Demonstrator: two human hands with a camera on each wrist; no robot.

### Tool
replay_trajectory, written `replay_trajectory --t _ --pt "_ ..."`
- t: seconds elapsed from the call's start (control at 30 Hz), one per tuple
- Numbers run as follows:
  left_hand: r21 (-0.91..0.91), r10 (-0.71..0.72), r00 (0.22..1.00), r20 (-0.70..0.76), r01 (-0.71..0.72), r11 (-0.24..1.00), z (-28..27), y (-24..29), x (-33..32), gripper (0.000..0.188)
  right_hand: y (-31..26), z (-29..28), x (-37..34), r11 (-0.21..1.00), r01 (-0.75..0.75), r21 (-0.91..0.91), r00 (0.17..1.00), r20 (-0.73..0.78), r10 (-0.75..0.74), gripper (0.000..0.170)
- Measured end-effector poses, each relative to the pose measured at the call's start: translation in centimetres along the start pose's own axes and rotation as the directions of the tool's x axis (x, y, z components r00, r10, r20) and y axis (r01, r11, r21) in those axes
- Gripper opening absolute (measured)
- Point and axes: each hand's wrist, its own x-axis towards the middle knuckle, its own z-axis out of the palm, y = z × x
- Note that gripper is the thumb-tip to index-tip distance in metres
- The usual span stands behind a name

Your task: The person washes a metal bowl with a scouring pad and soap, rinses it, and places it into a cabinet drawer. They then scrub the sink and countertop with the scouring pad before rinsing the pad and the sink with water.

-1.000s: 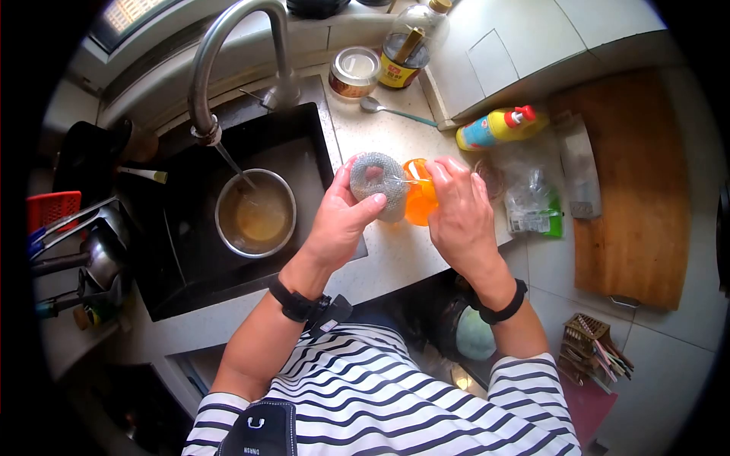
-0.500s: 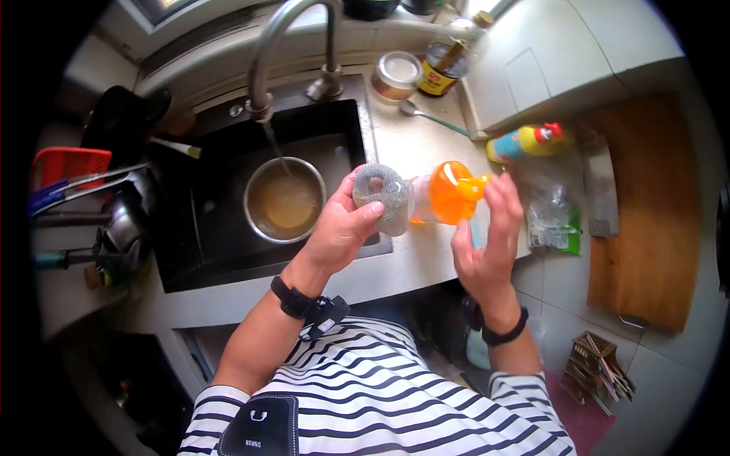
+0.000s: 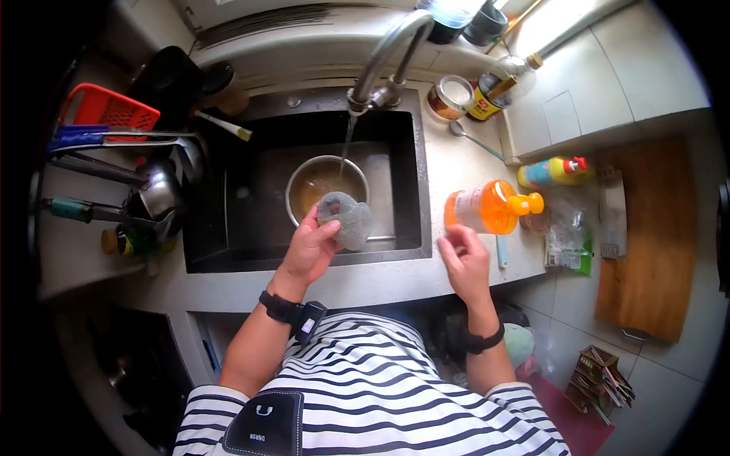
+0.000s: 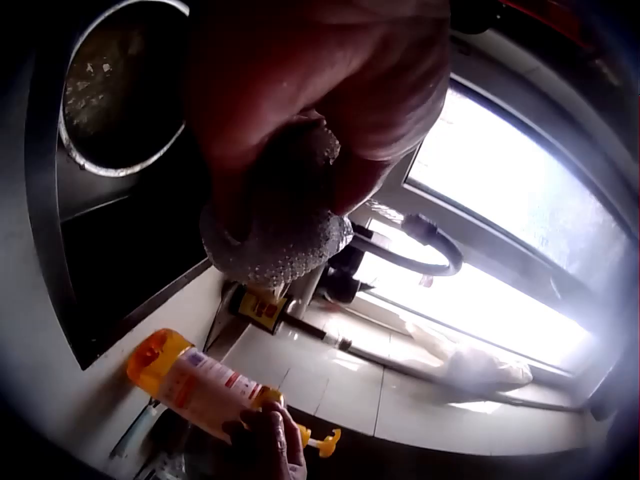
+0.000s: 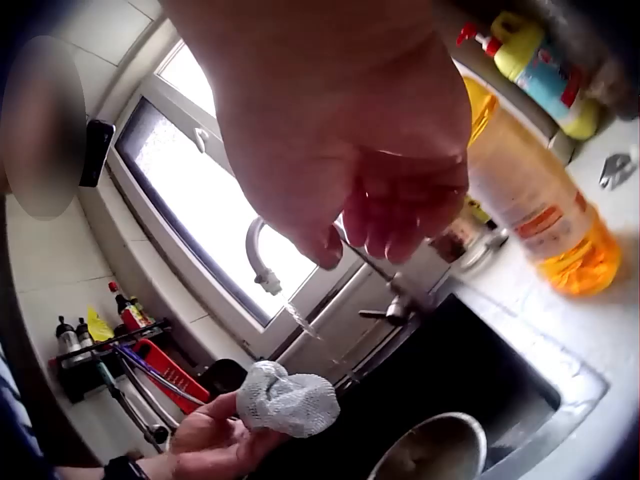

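My left hand (image 3: 306, 247) pinches a grey mesh scouring pad (image 3: 344, 220), ring-shaped with a hole near one end, between thumb and fingers. It is over the front of the sink, overlapping the rim of a metal pot (image 3: 290, 199) in the head view. Murky water fills the pot, and a stream from the faucet (image 3: 369, 80) runs into it. At the counter's front edge, my right hand (image 3: 468, 262) holds nothing, its fingers loosely bent. Just beyond those fingers stands an orange dish soap bottle (image 3: 475, 210) with a pump top. The right wrist view shows the pad (image 5: 288, 400) too.
Left of the sink (image 3: 205, 228) are a red basket (image 3: 114, 110) and several ladles and utensils. On the right counter are a spoon (image 3: 475, 140), a jar (image 3: 450, 97), a sauce bottle (image 3: 487, 99) and a yellow bottle (image 3: 551, 172). A wooden board (image 3: 646, 243) lies farther right.
My right hand has let go of the soap bottle's pump and drawn back toward me. My left hand has carried the scouring pad left, from beside the bottle to over the sink.
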Motion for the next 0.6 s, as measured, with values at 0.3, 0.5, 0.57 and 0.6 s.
replay_trajectory --t 0.3,0.5,0.57,0.6 --pt "-0.047 0.168 0.98 -0.103 -0.173 0.984 -4.6 5.4 -3.0 0.043 0.1 7.4 15.4 0.994 0.062 0.089 0.899 0.428 -0.094 0.036" --pt "-0.019 0.232 0.95 -0.211 -0.242 0.97 -8.0 7.1 -6.7 0.044 -1.2 11.3 24.7 0.992 -0.113 0.047 0.847 0.526 0.072 0.04" --pt "-0.027 0.238 0.938 -0.252 -0.252 0.967 -8.5 7.4 -7.9 0.045 -3.1 12.7 26.2 0.995 0.062 0.079 0.784 0.614 -0.097 0.04" --pt "-0.028 0.243 0.931 -0.274 -0.26 0.965 -8.9 7.4 -8.4 0.045 -2.2 13.8 27.5 0.988 0.047 0.149 0.759 0.637 -0.132 0.046"
